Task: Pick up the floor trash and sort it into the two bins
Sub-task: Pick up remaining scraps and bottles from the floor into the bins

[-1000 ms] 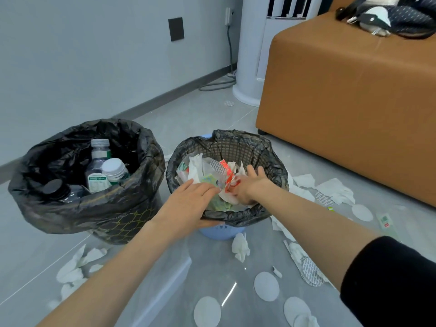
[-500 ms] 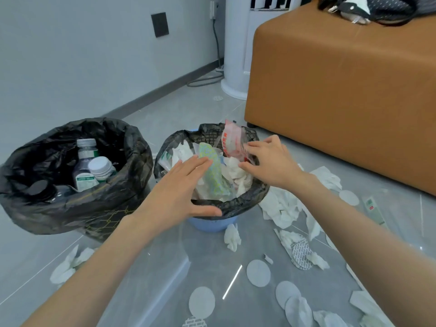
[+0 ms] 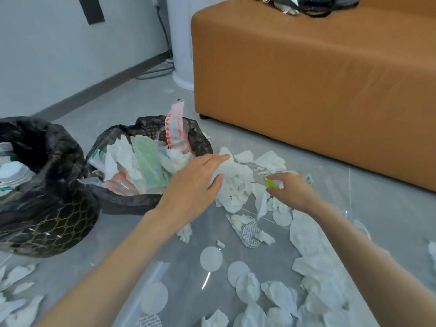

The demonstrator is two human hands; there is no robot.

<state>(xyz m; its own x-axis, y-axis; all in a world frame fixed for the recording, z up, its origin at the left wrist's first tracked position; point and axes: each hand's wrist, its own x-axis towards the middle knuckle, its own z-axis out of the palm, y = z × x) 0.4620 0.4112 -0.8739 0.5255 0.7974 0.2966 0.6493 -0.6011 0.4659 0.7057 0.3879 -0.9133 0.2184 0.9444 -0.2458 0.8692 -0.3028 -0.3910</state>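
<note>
Two bare arms reach out from the bottom of the view. Round white pads [image 3: 211,258] and torn white bits lie all over the gray floor [image 3: 389,220] near them. The left hand [image 3: 195,182] is flat, with its fingers straight and spread a little. It holds nothing. Its fingertips are over a pile of white tissues [image 3: 233,187], but I cannot tell if they touch it. The right hand [image 3: 295,192] is a little way off to the side, so the hands are apart. Its fingers are bent and pinch a small green scrap [image 3: 271,182].

Just past the left hand stands the small bin [image 3: 132,204] with a black liner. It is stuffed with paper and wrappers, and a pink wrapper [image 3: 175,128] sticks up from it. Beside it, at the left edge, is the big bin [image 3: 47,223] in a black bag, with white bottle caps [image 3: 11,172] inside. Farther back are a brown sofa [image 3: 306,90] and a gray wall [image 3: 47,55].
</note>
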